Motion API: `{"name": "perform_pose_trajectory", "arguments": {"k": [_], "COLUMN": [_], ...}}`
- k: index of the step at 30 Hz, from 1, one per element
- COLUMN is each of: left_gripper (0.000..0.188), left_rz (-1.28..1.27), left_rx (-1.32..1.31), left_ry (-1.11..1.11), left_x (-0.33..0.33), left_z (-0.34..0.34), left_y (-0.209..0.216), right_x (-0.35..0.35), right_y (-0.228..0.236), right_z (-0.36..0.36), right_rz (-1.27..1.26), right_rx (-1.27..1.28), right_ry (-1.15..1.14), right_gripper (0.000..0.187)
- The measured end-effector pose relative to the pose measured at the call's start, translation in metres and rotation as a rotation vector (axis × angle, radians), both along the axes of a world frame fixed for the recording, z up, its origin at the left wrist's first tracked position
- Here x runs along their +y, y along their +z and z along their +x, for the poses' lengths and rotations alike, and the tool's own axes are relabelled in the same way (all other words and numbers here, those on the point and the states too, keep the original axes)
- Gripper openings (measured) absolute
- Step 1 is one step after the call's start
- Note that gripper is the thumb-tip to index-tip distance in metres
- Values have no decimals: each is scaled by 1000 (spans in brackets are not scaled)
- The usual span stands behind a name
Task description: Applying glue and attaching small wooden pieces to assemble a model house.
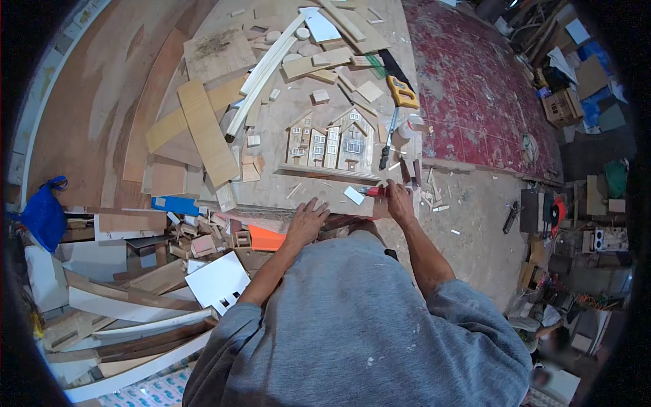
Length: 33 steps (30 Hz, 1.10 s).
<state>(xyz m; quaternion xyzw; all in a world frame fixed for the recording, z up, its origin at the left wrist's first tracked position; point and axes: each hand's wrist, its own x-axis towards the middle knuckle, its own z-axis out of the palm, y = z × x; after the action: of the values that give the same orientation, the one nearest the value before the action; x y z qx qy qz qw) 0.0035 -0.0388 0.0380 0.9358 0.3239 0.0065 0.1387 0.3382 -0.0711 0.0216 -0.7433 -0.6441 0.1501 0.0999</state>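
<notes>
Near the front edge of the wooden worktable [261, 195], my right hand [399, 202] is closed around a red utility knife [374, 192]. Its tip points left, at a small white rectangular piece [353, 195] lying on the tabletop. My left hand [308, 220] rests on the table's edge, palm down, with its fingers stretched out and nothing in them. Just beyond both hands is a small wooden model of a row of houses [332, 142], with gabled roofs and tiny white-framed windows. A thin wooden strip runs along its base.
A saw with a yellow handle [403, 93] lies right of the model. Wooden boards [203, 129] and long strips [268, 71] cover the table's left and far parts. Scrap wood [203, 237] and an orange piece [266, 238] lie below its left edge. Red flooring [468, 102] extends right.
</notes>
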Motion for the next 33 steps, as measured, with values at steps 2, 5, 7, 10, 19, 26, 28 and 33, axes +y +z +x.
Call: {"name": "perform_pose_trajectory", "arguments": {"k": [2, 5, 7, 10, 19, 26, 28, 33], "left_gripper": [42, 43, 44, 44, 36, 33, 33, 31], "left_rz": [3, 85, 87, 48, -294, -150, -161, -545], "left_rx": [27, 20, 12, -16, -465, -434, -437, -635], "left_ry": [43, 59, 82, 185, 1057, 787, 822, 1254], "left_x": [1, 4, 6, 16, 51, 36, 31, 38], "left_z": [-5, -18, -26, -40, -72, -13, 6, 55], "left_y": [1, 3, 3, 1, -22, -27, -32, -38], "right_x": [-6, -17, -25, -36, -24, 57, 89, 174], "right_y": [-3, -3, -2, -1, 6, 10, 2, -19], "right_z": [4, 8, 8, 1, -14, 8, 15, 48], "right_rz": [98, 91, 64, 228, 321, 283, 322, 322], "right_rx": [-45, -87, -82, -74, 248, 446, 457, 280], "right_ry": [69, 11, -43, -63, -327, -296, -228, -92], "right_gripper": [52, 52, 51, 51, 36, 30, 29, 33]}}
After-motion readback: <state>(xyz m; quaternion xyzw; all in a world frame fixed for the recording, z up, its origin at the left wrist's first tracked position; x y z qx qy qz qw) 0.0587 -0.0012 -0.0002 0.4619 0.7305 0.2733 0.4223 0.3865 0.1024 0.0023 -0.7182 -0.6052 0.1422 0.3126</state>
